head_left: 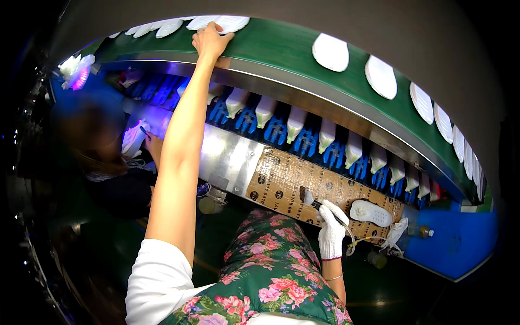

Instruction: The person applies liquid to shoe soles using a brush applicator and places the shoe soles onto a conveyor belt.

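Observation:
My bare left hand (211, 41) is stretched up to the raised green belt, with its fingers curled onto the edge of a white shoe sole (234, 24). That sole lies partly over another, and the fingertips are partly hidden. Low over the cardboard-covered bench, my right hand (332, 230) in a white knit glove is closed round a dark-handled brush (313, 202) with a pale tip. Just right of the glove, a white sole (371, 213) rests tread side up on the cardboard (290, 187).
Several white soles (330, 52) lie spaced along the green belt (276, 46). Below it, white shoe parts (296, 123) hang in a row by blue holders (276, 130). At the left a co-worker's hand (151, 142) is at a white shoe (134, 138). A small bottle (425, 232) stands at the bench's right end.

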Available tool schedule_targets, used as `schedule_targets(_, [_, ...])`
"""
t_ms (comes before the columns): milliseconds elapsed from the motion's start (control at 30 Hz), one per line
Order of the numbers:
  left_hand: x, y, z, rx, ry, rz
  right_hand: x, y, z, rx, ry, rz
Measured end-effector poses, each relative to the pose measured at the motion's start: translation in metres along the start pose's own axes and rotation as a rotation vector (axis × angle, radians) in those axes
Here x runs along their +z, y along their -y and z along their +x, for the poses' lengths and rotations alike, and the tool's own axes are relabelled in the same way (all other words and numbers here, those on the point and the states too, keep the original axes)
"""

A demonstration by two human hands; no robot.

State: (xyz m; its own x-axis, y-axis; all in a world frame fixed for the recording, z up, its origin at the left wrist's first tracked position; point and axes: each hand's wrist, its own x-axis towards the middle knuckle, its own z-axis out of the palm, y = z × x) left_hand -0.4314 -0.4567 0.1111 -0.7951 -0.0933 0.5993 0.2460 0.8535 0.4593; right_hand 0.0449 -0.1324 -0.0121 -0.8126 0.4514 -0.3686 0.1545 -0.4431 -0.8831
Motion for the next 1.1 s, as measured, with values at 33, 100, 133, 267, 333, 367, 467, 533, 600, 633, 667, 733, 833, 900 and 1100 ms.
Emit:
schedule_targets(33, [-0.006, 0.007, -0.003, 0.045, 0.011, -0.039, -0.001, -0.001, 0.0, 0.01, 0.012, 0.003])
schedule_targets(100, [-0.022, 0.021, -0.014, 0.169, -0.016, -0.063, 0.004, 0.0, -0.001, 0.017, 0.043, 0.005])
schedule_targets(133, [-0.031, 0.008, -0.031, 0.018, -0.044, -0.382, 0.006, 0.001, 0.0, 0.017, 0.042, 0.013])
schedule_targets(267, [-0.096, -0.032, -0.111, -0.069, -0.308, -1.035, 0.013, 0.009, 0.005, -0.022, 0.068, 0.06])
schedule_targets(333, [-0.127, -0.021, -0.147, -0.145, -0.479, -0.995, 0.015, 0.027, 0.005, -0.038, 0.102, 0.131])
schedule_targets(367, [-0.143, -0.03, -0.165, -0.212, -0.485, -1.166, 0.013, 0.034, 0.008, -0.088, 0.146, 0.168])
schedule_targets(467, [-0.163, -0.035, -0.219, -0.389, -0.387, -1.123, 0.019, 0.061, 0.002, -0.186, 0.226, 0.255])
schedule_targets(533, [-0.159, -0.061, -0.259, -0.503, -0.107, -1.105, 0.028, 0.079, -0.01, -0.198, 0.299, 0.224])
schedule_targets(600, [-0.141, -0.075, -0.302, -0.553, 0.236, -1.2, 0.042, 0.087, -0.021, -0.273, 0.428, 0.07])
schedule_targets(633, [-0.13, -0.085, -0.325, -0.677, 0.359, -1.31, 0.048, 0.088, -0.026, -0.263, 0.471, 0.016])
schedule_targets(667, [-0.123, -0.102, -0.339, -0.733, 0.498, -1.335, 0.057, 0.092, -0.033, -0.259, 0.511, -0.023])
schedule_targets(733, [-0.099, -0.106, -0.383, -0.888, 0.671, -1.351, 0.064, 0.091, -0.04, -0.303, 0.56, -0.2])
schedule_targets(833, [-0.094, -0.127, -0.424, -1.198, 0.76, -1.624, 0.057, 0.084, -0.044, -0.234, 0.535, -0.208])
schedule_targets(900, [-0.104, -0.139, -0.441, -1.219, 0.773, -1.631, 0.054, 0.084, -0.043, -0.283, 0.521, -0.267])
schedule_targets(1100, [-0.114, -0.146, -0.455, -1.224, 1.239, -2.071, 0.053, 0.093, -0.048, -0.417, 0.466, -0.425])
